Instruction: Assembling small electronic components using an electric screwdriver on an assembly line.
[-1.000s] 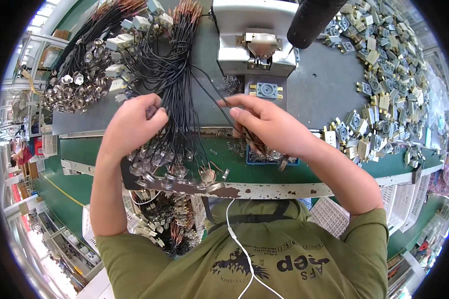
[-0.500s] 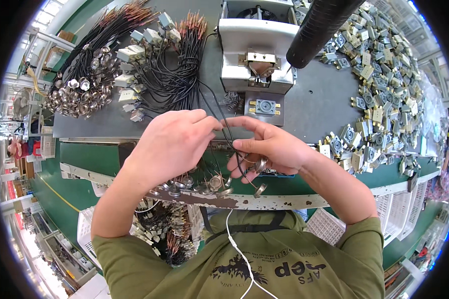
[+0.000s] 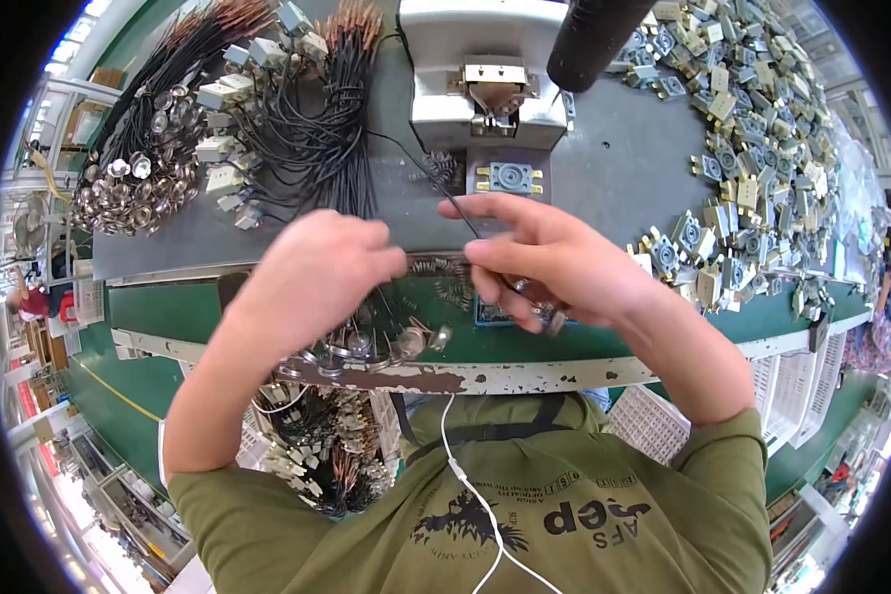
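Observation:
My right hand [image 3: 574, 259] pinches a thin black wire [image 3: 462, 210] between thumb and fingers. The wire runs up and left toward the press, and a small round metal piece lies under the curled lower fingers. Smeared by motion, my left hand [image 3: 319, 269] hovers over the table's front edge, at the lower end of a bundle of black wires [image 3: 335, 148]; whether its fingers hold anything is unclear. Below it, several round metal caps on wires [image 3: 411, 343] lie along the front ledge. Loose coil springs [image 3: 453, 289] lie between my hands.
A metal press [image 3: 444, 94] stands ahead, with a grey square block with brass tabs [image 3: 510, 178] before it. A black cylinder [image 3: 589, 49] overhangs there. Similar blocks [image 3: 747, 168] pile up at right. Metal caps [image 3: 139, 193] heap at left, and a filled crate [image 3: 342, 445] sits below.
My hands have moved apart, the left drawing away from the wire that both were close to. The right still holds it. The table and its contents appear shifted slightly up and left.

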Available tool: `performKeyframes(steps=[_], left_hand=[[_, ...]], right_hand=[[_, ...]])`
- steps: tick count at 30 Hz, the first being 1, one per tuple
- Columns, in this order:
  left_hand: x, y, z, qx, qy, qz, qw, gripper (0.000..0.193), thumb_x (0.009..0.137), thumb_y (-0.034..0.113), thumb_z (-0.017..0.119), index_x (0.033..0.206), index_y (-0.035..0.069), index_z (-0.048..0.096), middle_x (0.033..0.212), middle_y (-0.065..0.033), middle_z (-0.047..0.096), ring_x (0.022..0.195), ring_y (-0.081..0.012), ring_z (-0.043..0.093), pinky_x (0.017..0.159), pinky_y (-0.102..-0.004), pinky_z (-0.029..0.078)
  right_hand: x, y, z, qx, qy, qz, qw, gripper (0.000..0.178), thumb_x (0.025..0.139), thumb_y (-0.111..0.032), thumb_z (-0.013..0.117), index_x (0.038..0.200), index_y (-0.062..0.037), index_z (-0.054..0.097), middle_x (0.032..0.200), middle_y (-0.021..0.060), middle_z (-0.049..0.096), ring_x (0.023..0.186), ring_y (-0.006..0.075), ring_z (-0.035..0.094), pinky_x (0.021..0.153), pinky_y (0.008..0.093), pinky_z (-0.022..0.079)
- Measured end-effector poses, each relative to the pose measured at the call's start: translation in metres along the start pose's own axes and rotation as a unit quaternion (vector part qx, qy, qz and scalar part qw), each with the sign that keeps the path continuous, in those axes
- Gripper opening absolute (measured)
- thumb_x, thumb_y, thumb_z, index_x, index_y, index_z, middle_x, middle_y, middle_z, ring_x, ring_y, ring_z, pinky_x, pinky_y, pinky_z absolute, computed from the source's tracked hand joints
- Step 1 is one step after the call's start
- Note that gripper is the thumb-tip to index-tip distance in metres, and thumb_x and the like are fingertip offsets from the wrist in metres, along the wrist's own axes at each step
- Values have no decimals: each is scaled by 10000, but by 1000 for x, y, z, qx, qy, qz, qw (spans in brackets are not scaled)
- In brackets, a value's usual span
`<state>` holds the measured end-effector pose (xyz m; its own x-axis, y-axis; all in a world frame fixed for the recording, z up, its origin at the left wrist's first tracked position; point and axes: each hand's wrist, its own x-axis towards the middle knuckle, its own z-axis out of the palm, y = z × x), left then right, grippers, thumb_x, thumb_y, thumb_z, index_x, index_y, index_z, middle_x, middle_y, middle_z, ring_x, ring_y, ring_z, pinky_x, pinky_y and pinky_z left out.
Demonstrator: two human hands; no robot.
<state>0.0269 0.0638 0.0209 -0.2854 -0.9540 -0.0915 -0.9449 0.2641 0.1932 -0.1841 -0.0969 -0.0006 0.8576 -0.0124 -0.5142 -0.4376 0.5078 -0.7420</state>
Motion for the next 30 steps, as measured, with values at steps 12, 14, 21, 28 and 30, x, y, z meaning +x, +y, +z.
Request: performKeyframes(steps=[12, 14, 21, 28, 30], left_hand=[[24, -4, -19, -197, 149, -98, 964, 228, 926, 32, 612, 1153, 6, 619, 881, -147, 633, 817, -339, 647, 728, -414, 506], [31, -2, -19, -255, 139, -155, 944, 197, 971, 55, 630, 1159, -3, 627, 931, -160, 683, 850, -306, 675, 778, -351, 520], [56, -7, -19, -166, 188, -40, 967, 106, 959, 116, 670, 1012, 27, 646, 888, -115, 681, 832, -324, 681, 749, -390, 542], [86, -8, -3, -119, 220, 35, 968, 161, 886, 114, 722, 1013, 62, 638, 930, -90, 670, 870, -305, 676, 750, -408, 546], [97, -6, 3, -120, 207, 30, 970, 164, 880, 123, 728, 1001, 66, 633, 912, -82, 665, 855, -299, 674, 733, -407, 544]], right_hand=[[-37, 17, -10, -605, 191, -158, 756, 436, 933, -171, 693, 1349, -72, 605, 799, 175, 708, 729, 408, 680, 658, 496, 521], [-33, 29, -18, -578, 239, -183, 758, 393, 926, -169, 710, 1308, -97, 650, 802, 169, 704, 724, 396, 679, 650, 475, 530], [-25, 45, -28, -541, 291, -235, 754, 385, 925, -90, 698, 1310, -103, 691, 840, 174, 707, 745, 388, 666, 675, 451, 547], [-21, 55, -11, -365, 222, -157, 890, 379, 1017, -104, 640, 1395, -121, 657, 791, 74, 716, 582, 114, 621, 556, 298, 541], [-18, 61, -11, -349, 219, -143, 900, 375, 1036, -110, 616, 1411, -108, 641, 786, 67, 710, 573, 94, 611, 550, 287, 537]])
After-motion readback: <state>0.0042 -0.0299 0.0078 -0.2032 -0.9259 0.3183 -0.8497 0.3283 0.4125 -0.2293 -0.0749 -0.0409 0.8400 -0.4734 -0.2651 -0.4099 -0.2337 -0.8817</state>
